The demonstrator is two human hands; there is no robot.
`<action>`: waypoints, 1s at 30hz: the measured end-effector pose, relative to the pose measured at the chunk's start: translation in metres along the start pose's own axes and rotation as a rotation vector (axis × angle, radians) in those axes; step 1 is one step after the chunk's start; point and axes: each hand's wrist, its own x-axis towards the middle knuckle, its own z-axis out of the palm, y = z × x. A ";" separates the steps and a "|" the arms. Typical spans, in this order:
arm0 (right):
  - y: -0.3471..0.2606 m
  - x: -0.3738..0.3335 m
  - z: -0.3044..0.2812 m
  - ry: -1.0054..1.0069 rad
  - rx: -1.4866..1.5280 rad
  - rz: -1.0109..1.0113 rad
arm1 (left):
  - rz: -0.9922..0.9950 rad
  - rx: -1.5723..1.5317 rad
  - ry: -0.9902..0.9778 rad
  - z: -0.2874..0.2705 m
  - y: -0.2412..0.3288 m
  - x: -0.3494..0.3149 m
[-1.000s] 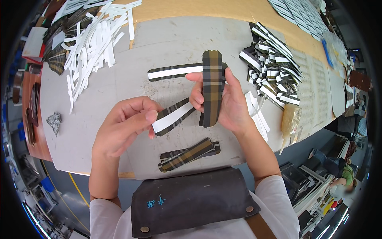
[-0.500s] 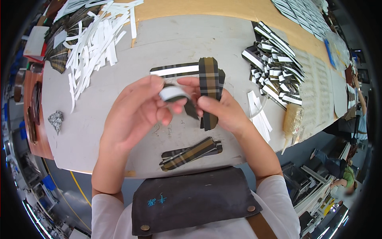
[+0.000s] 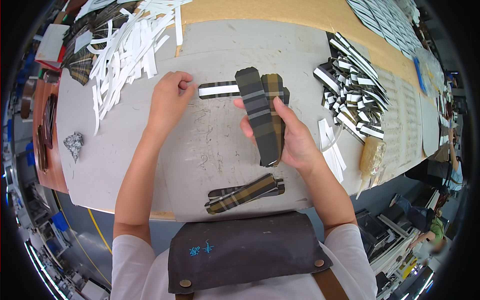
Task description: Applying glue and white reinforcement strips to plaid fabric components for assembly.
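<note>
My right hand point(image 3: 295, 137) grips a small fan of plaid fabric strips point(image 3: 255, 117), dark grey and brown, standing upright above the table. Its thumb presses on the right side and fingertips show at the left edge. My left hand point(image 3: 170, 97) is over the table to the left, fingers curled toward the thumb, and no thing shows in them. Just right of its fingertips lies a dark plaid strip point(image 3: 220, 90) with a white band along it; the held strips hide its right end. Close to my body, a few plaid strips point(image 3: 245, 194) lie crossed near the table edge.
White strips point(image 3: 132, 60) are heaped at the far left, near a crumpled grey lump point(image 3: 74, 144). To the right sit a pile of dark-and-white strips point(image 3: 352, 90), loose white strips point(image 3: 330, 145) and a yellowish glue bottle point(image 3: 372, 155). Other people are beyond the right edge.
My left hand has moved left, away from the held strips. The bent white-and-dark strip between my hands has gone from there. A dark grey plaid strip now fronts the fan in my right hand.
</note>
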 end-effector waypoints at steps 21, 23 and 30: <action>0.001 -0.003 0.002 0.014 0.021 -0.083 | -0.265 -0.545 -0.402 -0.035 0.037 -0.022; 0.000 -0.004 0.001 0.001 -0.003 -0.102 | -0.272 -0.628 -0.411 -0.047 0.043 -0.034; 0.000 -0.006 0.003 -0.016 0.009 -0.117 | -0.306 -0.983 -0.450 -0.074 0.056 -0.069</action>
